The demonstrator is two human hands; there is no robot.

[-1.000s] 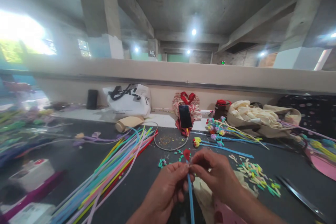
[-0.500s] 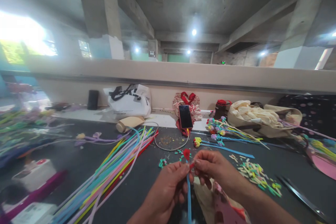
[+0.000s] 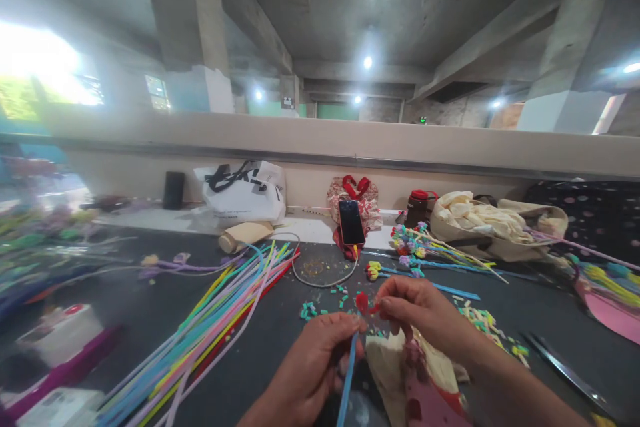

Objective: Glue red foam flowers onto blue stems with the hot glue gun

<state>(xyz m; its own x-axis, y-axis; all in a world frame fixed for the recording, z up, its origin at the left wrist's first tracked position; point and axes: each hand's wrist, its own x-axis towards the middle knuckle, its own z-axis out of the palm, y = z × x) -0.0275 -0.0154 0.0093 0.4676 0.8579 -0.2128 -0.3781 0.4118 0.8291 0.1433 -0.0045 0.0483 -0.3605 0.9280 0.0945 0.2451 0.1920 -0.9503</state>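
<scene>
My left hand (image 3: 317,357) is closed around a blue pipe cleaner stem (image 3: 348,377), which slants down toward me below the fingers. At the top of that stem sits a small red pipe cleaner piece (image 3: 362,301), rounded into a loop or bud. The fingertips of my right hand (image 3: 423,313) pinch the red piece's free end, just right of the bud. Short teal cut bits (image 3: 309,310) lie beyond my left hand. A heap of cream and green bits (image 3: 483,320) is partly covered by my right forearm.
Long coloured pipe cleaners (image 3: 215,327) lie in a bundle on the left. A phone (image 3: 352,222) with a cable stands at the back. Finished-looking stems with flower tops (image 3: 417,240) lie back right. Metal scissors or tweezers (image 3: 567,370) rest at right; a white bag (image 3: 245,193) stands behind.
My right hand has moved slightly up with the red end, which now reaches out from the bud. My left hand is a little lower, and the blue stem tilts more.
</scene>
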